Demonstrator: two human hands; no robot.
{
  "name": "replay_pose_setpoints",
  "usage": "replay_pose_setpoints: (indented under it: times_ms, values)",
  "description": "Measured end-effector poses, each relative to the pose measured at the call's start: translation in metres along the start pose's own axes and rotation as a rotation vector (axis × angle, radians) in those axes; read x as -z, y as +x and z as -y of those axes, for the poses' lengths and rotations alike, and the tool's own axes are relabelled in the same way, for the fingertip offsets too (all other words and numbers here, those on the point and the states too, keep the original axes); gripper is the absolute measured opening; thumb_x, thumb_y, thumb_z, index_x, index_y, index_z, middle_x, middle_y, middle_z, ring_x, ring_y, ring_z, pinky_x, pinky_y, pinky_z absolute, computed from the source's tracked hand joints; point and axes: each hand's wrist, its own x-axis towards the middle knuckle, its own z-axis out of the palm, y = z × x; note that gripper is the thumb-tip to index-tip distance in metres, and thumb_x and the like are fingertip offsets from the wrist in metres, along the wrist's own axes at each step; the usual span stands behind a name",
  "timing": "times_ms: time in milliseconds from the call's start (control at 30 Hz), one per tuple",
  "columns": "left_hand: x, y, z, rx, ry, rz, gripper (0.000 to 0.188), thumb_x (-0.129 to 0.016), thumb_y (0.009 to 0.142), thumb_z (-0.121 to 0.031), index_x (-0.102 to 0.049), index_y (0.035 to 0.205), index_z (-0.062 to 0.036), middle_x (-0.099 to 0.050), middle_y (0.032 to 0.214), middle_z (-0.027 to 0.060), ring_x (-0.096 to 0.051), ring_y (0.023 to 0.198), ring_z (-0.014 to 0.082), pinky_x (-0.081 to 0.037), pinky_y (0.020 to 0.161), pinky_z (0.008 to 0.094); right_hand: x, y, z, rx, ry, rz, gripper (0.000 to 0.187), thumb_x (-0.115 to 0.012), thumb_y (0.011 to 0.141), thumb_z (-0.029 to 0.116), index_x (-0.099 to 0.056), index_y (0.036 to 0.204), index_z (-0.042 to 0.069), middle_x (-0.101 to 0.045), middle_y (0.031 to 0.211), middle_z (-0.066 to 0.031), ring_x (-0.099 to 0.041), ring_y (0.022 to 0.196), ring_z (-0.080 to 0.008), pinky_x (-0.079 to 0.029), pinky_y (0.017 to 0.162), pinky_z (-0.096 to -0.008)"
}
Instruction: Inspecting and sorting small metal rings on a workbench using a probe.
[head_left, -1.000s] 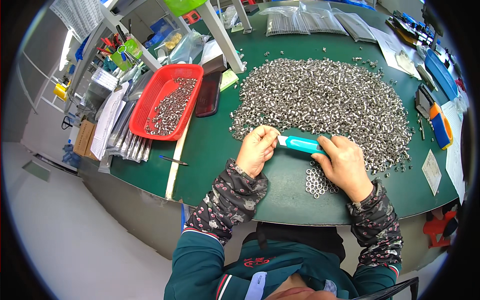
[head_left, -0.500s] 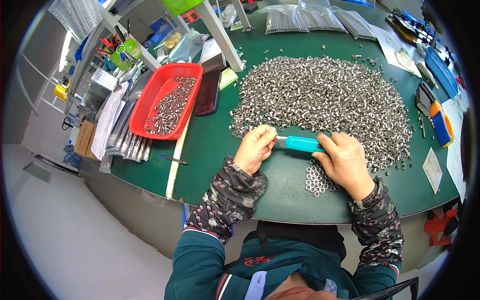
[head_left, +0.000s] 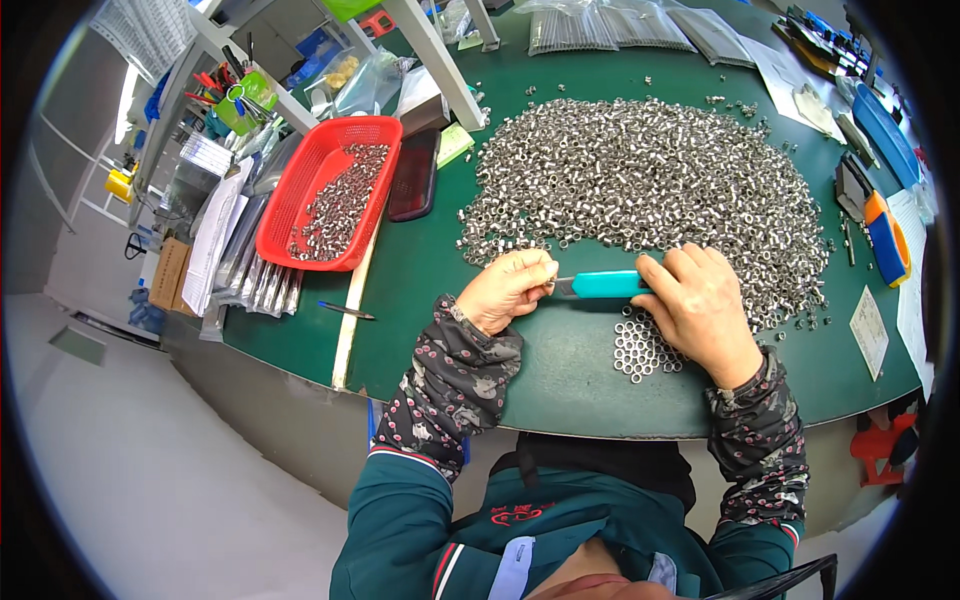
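In my right hand is a teal-handled utility knife, held level with its blade toward the left. My left hand is closed in a pinch at the blade's tip, on what looks like a small metal ring, mostly hidden by the fingertips. Just beyond both hands spreads a large heap of small silvery metal rings. A flat cluster of rings lies on the green table, below and left of my right hand.
At the left stand a red plastic basket partly filled with small metal parts, a dark phone-like slab and a pen. An orange-and-blue tape dispenser and a paper card lie right. Bagged rods lie along the back.
The whole view has shifted slightly. The knife handle has turned a little toward level, and both hands keep their grip close together.
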Motion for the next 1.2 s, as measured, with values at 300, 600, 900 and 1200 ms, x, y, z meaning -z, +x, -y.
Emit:
replay_pose_setpoints:
  times_ms: [300, 600, 900, 1200]
  values:
    - [0.001, 0.0, -0.001, 0.068, 0.04, 0.106, 0.018, -0.055, 0.089, -0.023, -0.052, 0.076, -0.0107, -0.049, 0.066, -0.0034, -0.033, 0.05, 0.0, -0.02, 0.039, 0.0148, 0.006, 0.005, -0.001, 0.078, -0.099, -0.046, 0.03, -0.068, 0.065, 0.02, -0.056, 0.089, 0.008, -0.044, 0.068, -0.0029, -0.048, 0.066, -0.0183, -0.036, 0.059, -0.0321]
    - [-0.002, 0.002, -0.002, 0.076, 0.118, 0.095, 0.017, -0.057, 0.087, -0.023, -0.053, 0.077, -0.0093, -0.049, 0.069, -0.0028, -0.035, 0.052, 0.0008, -0.021, 0.04, 0.0149, 0.008, 0.006, -0.004, 0.173, -0.223, -0.13, 0.021, -0.058, 0.068, 0.013, -0.057, 0.088, 0.007, -0.043, 0.068, -0.0016, -0.047, 0.066, -0.0156, -0.035, 0.059, -0.0295]
    - [0.001, 0.004, 0.006, 0.009, 0.075, 0.093, 0.016, -0.055, 0.089, -0.023, -0.053, 0.084, -0.0079, -0.048, 0.072, -0.0015, -0.032, 0.05, 0.0006, -0.02, 0.039, 0.0137, 0.011, 0.009, -0.003, 0.105, -0.21, -0.143, 0.024, -0.062, 0.067, 0.016, -0.058, 0.09, 0.009, -0.045, 0.069, -0.0019, -0.048, 0.068, -0.0167, -0.036, 0.06, -0.0308]
    - [-0.004, 0.007, 0.011, -0.337, -0.265, 0.036, 0.008, -0.049, 0.091, -0.009, -0.05, 0.098, -0.0049, -0.052, 0.087, 0.0038, -0.035, 0.054, 0.0032, -0.028, 0.04, 0.0138, -0.004, -0.005, -0.001, -0.286, 0.286, 0.046, 0.029, -0.065, 0.074, 0.027, -0.061, 0.094, 0.006, -0.057, 0.066, -0.0095, -0.057, 0.062, -0.0281, -0.045, 0.055, -0.0397]
